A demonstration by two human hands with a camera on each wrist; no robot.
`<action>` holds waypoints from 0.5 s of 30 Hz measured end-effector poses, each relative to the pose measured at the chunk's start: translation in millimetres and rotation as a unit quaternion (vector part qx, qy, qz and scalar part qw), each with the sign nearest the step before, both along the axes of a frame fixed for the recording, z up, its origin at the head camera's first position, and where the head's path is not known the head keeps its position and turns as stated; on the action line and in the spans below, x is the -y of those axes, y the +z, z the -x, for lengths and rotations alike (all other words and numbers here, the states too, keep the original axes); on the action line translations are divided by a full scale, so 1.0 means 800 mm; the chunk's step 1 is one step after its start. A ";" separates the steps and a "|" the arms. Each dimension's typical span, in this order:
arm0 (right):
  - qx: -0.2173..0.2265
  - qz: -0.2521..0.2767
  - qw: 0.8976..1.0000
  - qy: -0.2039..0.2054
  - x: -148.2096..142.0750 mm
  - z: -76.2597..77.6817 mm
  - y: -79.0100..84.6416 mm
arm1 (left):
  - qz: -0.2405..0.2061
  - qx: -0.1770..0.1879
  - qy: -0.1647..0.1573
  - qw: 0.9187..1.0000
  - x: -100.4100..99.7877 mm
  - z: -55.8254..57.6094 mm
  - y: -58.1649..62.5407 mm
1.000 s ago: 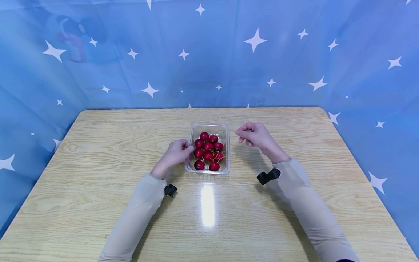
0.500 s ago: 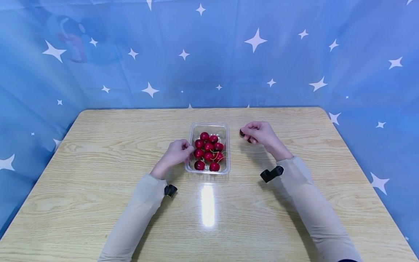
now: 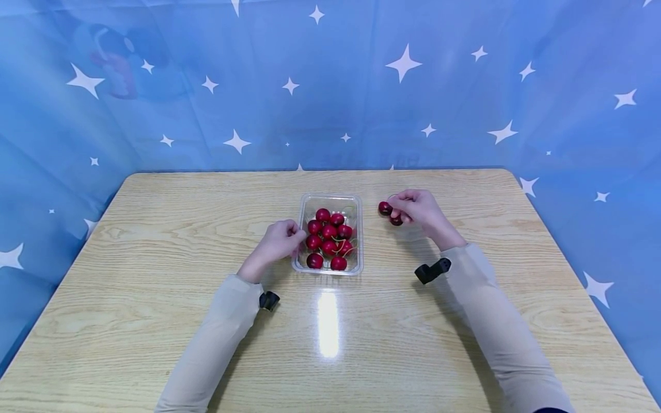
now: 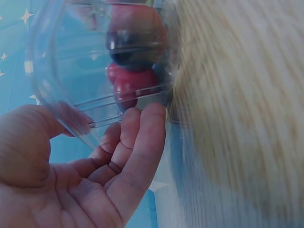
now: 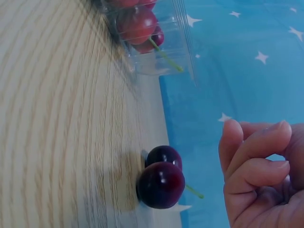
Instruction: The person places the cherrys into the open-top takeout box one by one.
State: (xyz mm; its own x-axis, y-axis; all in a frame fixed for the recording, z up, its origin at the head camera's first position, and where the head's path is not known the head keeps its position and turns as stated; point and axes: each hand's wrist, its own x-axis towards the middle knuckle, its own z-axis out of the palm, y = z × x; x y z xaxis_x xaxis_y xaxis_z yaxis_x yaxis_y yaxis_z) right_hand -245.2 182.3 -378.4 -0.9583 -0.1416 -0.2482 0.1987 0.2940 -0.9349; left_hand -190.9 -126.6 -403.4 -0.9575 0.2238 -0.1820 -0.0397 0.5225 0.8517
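Observation:
A clear plastic container (image 3: 330, 272) with several red cherries (image 3: 329, 231) in it stands near the middle of the table. My left hand (image 3: 277, 240) pinches its left wall; in the left wrist view the thumb is inside the rim and the fingers (image 4: 147, 142) are outside. To the right of the container, two dark cherries lie together on the table, one farther back (image 3: 384, 208) and one nearer (image 3: 396, 220). My right hand (image 3: 419, 209) hovers beside them with loosely bent fingers. In the right wrist view the hand (image 5: 261, 175) is apart from the cherries (image 5: 161, 185) and holds nothing.
The wooden table (image 3: 155, 275) reaches back to a blue curtain (image 3: 330, 86) with white stars. Black wrist cameras are worn at the left cuff (image 3: 269, 300) and right cuff (image 3: 432, 271). Thin green stems (image 3: 349, 250) stick up among the cherries inside the container.
My right hand has moved slightly right and back, baring two cherries on the table that it hid before. The left hand and the container have stayed in place.

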 end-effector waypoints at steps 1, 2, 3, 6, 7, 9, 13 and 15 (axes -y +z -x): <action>0.002 -0.001 1.000 0.000 -0.001 0.001 -0.001 | -0.001 0.000 0.000 1.000 0.000 0.000 0.000; 0.004 -0.003 1.000 0.000 -0.002 0.002 -0.002 | -0.002 0.000 -0.001 1.000 0.000 0.000 0.000; 0.005 -0.005 1.000 0.000 -0.003 0.003 -0.003 | -0.003 0.000 -0.001 1.000 0.000 0.000 0.000; 0.007 -0.012 1.000 -0.004 -0.007 0.007 -0.005 | -0.003 0.000 -0.002 1.000 0.000 0.000 -0.001; 0.009 -0.012 1.000 -0.004 -0.008 0.008 -0.005 | -0.003 0.001 -0.001 1.000 0.000 0.000 -0.001; 0.014 -0.008 1.000 -0.008 -0.008 0.009 -0.005 | -0.003 0.001 0.000 1.000 0.000 0.000 -0.001; 0.030 0.005 0.999 -0.014 -0.011 0.011 -0.005 | -0.001 -0.001 -0.002 1.000 0.001 0.000 -0.001; 0.033 0.003 0.999 -0.016 -0.012 0.013 -0.006 | -0.001 -0.001 -0.003 1.000 0.001 0.000 -0.001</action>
